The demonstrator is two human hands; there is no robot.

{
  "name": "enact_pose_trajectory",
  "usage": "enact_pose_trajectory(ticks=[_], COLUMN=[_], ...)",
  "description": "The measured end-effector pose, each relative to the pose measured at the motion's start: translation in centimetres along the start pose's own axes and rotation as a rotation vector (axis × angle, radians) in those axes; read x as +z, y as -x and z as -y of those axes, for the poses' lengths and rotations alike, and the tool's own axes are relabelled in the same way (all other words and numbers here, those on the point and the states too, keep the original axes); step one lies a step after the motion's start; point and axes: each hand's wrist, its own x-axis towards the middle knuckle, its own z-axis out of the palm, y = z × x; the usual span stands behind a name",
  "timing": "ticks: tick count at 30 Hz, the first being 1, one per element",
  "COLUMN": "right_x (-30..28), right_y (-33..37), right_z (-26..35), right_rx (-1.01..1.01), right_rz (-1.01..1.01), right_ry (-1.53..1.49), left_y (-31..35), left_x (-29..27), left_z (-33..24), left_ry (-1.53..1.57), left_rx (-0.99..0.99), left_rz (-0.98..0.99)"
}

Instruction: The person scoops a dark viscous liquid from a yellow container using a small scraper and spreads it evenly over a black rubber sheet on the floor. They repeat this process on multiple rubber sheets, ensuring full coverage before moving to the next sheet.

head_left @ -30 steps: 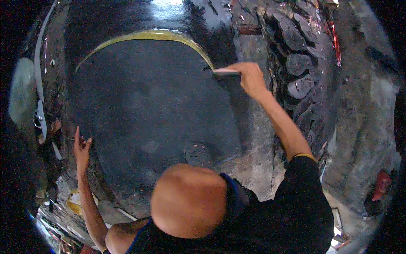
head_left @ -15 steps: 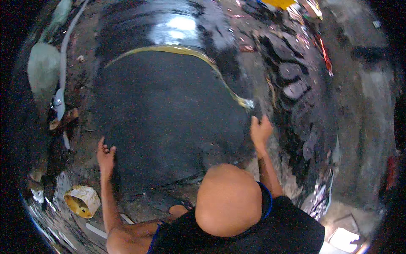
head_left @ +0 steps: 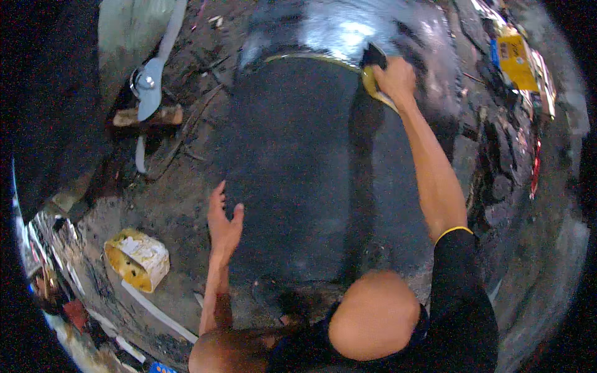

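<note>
A large dark sheet (head_left: 298, 168) lies before me, its far edge marked by a curved yellowish line (head_left: 311, 57). My right hand (head_left: 398, 78) reaches to the far right of this sheet. Its fingers close round a small dark flat piece (head_left: 374, 56), too blurred to tell its kind. Just below that hand, a yellowish band (head_left: 375, 89) curves down to the right. My left hand (head_left: 225, 221) hovers by the sheet's left edge, fingers apart, holding nothing. A darker stripe (head_left: 359, 186) runs down the sheet toward me.
Past the yellowish line spreads a shiny dark surface (head_left: 311, 31). A stained white bucket (head_left: 152, 261) lies tipped at the left, near a pale strip (head_left: 158, 311). Farther left, a grey metal bar (head_left: 149, 93) rests by a wooden block (head_left: 149, 116). A yellow box (head_left: 517, 62) stands far right.
My right hand has moved away from me, from the sheet's right side to its far edge, with the dark piece. My left hand's fingers have spread wider. The whole view has shifted.
</note>
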Motion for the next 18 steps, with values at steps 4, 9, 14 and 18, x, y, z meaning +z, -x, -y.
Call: enact_pose_trajectory(ticks=[4,9,14,18], right_x=[1.0,3.7,3.5,4.1], right_y=[-1.5,1.4,1.7,5.0], right_z=[13.8,22.4,21.7,23.6], right_rx=[-0.212,-0.483,-0.739,-1.116], right_rz=[0.090,0.046,0.068,0.146], right_ry=[-0.101,-0.017,0.002,0.019], left_y=[0.1,0.6,0.4,0.5], left_x=[-0.9,-1.0,-0.5,-1.5], left_z=[-0.9,0.8,-0.2,-0.3], left_ry=[0.099,0.309,0.299,0.201], left_rx=[-0.061,-0.032,-0.016,-0.103], left_rz=[0.053,0.071,0.065,0.036])
